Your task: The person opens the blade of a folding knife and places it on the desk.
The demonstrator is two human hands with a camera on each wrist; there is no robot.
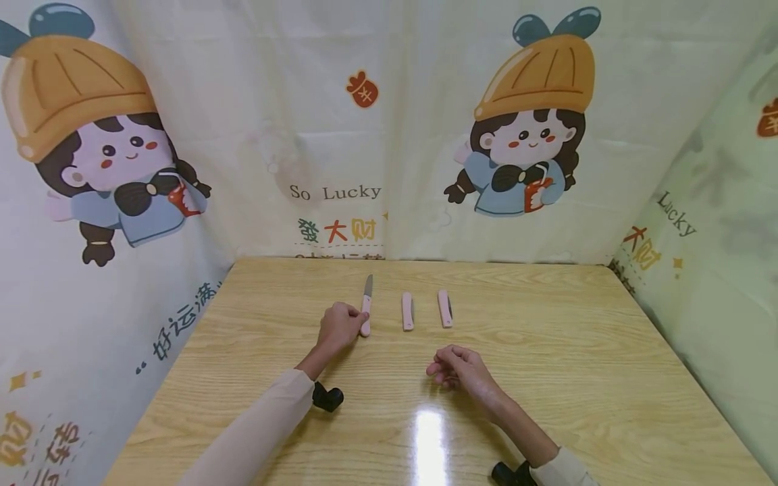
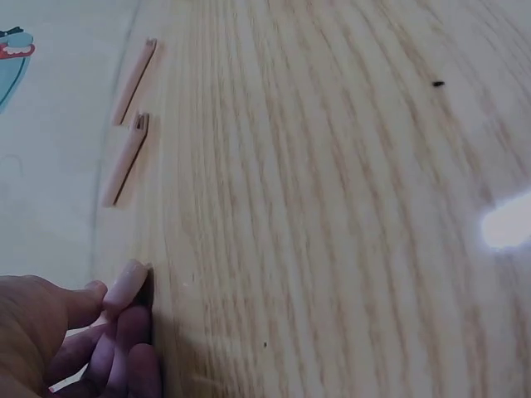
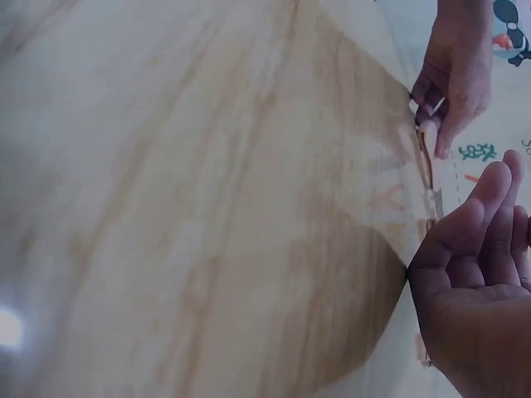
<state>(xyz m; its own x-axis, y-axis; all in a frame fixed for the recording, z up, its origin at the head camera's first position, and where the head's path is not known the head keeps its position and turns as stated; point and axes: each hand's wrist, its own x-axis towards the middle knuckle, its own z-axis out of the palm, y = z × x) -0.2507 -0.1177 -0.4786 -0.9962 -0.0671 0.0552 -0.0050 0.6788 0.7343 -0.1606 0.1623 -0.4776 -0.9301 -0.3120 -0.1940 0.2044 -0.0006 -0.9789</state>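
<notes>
At the left of a row of pink-handled folding knives, my left hand [image 1: 342,325] pinches the handle of an unfolded knife [image 1: 367,303], whose blade points toward the back of the table. In the left wrist view, thumb and fingers grip the butt of its pink handle [image 2: 126,284]. Two folded knives lie to its right, a middle knife [image 1: 407,311] and a right knife [image 1: 446,308], each with its blade tucked along the handle. My right hand [image 1: 463,370] hovers nearer the front, fingers loosely bent and holding nothing.
The knives lie on a wood-grain table [image 1: 547,324]. A printed cloth [image 1: 419,135] with cartoon figures hangs behind it and along both sides. A bright light reflection [image 1: 429,445] shows near the table's front. Black wrist devices [image 1: 328,397] sit at both cuffs.
</notes>
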